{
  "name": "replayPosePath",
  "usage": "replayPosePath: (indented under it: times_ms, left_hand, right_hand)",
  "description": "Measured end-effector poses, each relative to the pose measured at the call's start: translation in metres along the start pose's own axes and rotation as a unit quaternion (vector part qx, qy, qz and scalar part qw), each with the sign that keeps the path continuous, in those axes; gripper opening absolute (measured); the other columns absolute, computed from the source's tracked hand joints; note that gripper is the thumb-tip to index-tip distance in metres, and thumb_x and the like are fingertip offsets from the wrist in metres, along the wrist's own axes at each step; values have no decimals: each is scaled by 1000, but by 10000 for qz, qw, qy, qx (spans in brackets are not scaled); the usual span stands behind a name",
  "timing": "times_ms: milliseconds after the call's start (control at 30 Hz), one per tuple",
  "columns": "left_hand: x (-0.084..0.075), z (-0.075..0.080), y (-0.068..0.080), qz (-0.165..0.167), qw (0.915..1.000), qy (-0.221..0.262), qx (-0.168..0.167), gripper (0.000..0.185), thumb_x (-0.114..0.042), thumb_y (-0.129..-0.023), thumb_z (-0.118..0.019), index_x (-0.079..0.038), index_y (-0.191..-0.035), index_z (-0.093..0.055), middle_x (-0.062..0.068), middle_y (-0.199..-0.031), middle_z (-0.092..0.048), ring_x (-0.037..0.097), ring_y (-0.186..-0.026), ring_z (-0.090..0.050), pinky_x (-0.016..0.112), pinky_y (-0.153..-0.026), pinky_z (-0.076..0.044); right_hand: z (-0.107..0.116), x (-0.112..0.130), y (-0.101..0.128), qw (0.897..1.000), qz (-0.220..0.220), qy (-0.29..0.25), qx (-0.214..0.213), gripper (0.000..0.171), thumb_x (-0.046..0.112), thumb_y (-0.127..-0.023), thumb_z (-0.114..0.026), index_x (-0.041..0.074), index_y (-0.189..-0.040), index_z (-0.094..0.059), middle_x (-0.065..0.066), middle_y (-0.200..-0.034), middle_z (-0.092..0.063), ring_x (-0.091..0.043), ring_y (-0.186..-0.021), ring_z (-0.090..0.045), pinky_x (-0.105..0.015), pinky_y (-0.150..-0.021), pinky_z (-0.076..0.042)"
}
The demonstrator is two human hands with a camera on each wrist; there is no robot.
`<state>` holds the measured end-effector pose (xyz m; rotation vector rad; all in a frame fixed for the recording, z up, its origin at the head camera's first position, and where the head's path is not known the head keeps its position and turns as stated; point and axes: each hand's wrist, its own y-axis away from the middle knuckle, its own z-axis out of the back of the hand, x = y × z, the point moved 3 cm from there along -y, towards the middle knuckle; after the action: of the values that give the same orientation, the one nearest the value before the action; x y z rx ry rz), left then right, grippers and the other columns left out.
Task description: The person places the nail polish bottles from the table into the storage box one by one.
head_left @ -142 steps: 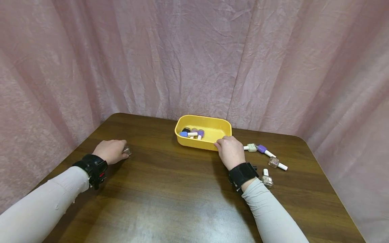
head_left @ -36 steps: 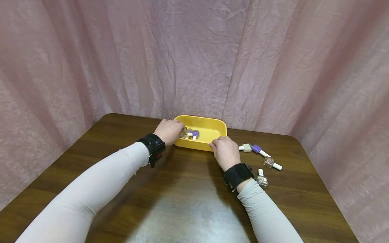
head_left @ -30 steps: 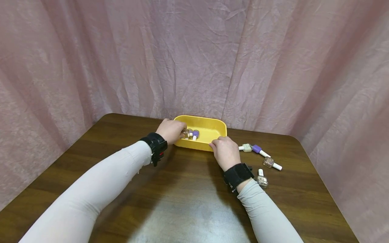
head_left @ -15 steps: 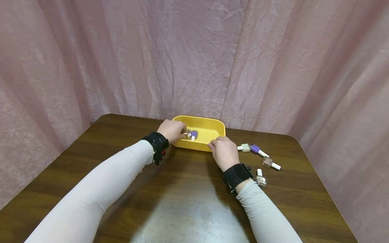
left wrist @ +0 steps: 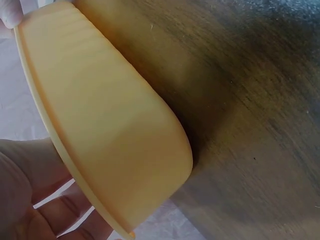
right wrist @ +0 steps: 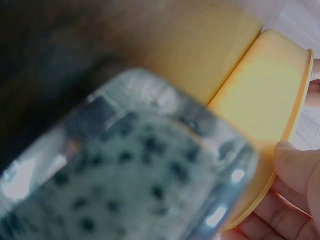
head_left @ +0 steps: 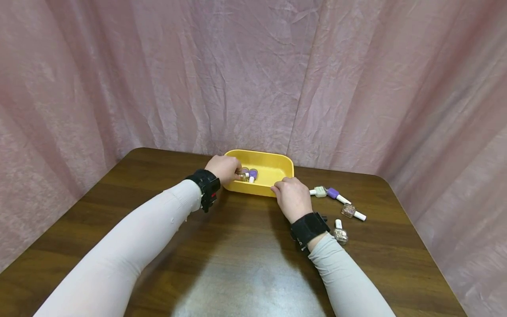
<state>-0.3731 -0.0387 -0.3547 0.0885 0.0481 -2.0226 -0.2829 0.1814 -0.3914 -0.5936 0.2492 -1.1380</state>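
**Mia:** How do you put the little glittery glass nail polish bottle (head_left: 241,175) down nicely?

**Ben:** I think you go low and slow. Let go only when it lies on the bottom of the yellow plastic tub (head_left: 277,166), next to the purple bottle (head_left: 253,173) and not on top of it.

**Mia:** Where is the tub?

**Ben:** Near the far edge of the brown wooden desk (head_left: 245,264), about in the middle.

**Mia:** What is the left hand (head_left: 223,169) doing?

**Ben:** It reaches over the tub's left end. Its fingers are curled and pinch the little bottle inside the tub. The arm is stretched far out.

**Mia:** And the right hand (head_left: 292,198)?

**Ben:** Its fingers curl over the tub's near rim and hold it steady. The wrist rests on the desk.

**Mia:** Are there more bottles?

**Ben:** Yes, a few loose nail polish bottles (head_left: 340,207) lie toward the right edge.
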Motion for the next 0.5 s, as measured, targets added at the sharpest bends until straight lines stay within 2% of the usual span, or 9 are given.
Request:
replayPosePath:
  times_ms: [167, 300, 400, 500]
  left_hand:
    - [-2, 3, 5, -9, 9999, 24, 97, 23, -27, -102, -82, -15, -84, -74, -3, -76, -62, 20, -75, -57, 42, -80, -43]
    - [-2, 3, 7, -12, 9999, 132, 50, 22, -26, -104, -79, -14, -86, -75, -3, -76, -61, 20, -74, -56, 40, -78, -43]
    - [-2, 1, 8, -45, 9996, 251, -146, 19, -26, -104, -80, -14, -89, -76, -3, -78, -63, 20, -75, -57, 41, -78, -44]
    - [-1, -3, 8, -155, 9982, 337, -481, 17, -25, -103, -81, -13, -92, -78, -2, -81, -67, 21, -76, -59, 42, -77, -46]
  right_hand:
    - [0, 0, 1, 10000, -6, -13, 11, 15, 21, -102, -82, 9, -94, -85, -6, -86, -75, -33, -87, -71, -48, -74, -60]
    - [0, 0, 0, 10000, -7, -30, 24, 15, 21, -102, -82, 9, -94, -85, -6, -86, -75, -33, -87, -71, -49, -74, -60]
    - [0, -1, 0, 10000, -10, -47, 51, 15, 21, -103, -81, 9, -94, -85, -6, -87, -75, -32, -88, -71, -49, -74, -60]
    - [1, -2, 0, 9999, 10, -71, 72, 15, 21, -103, -81, 10, -94, -85, -5, -86, -74, -32, -88, -71, -49, -74, -60]
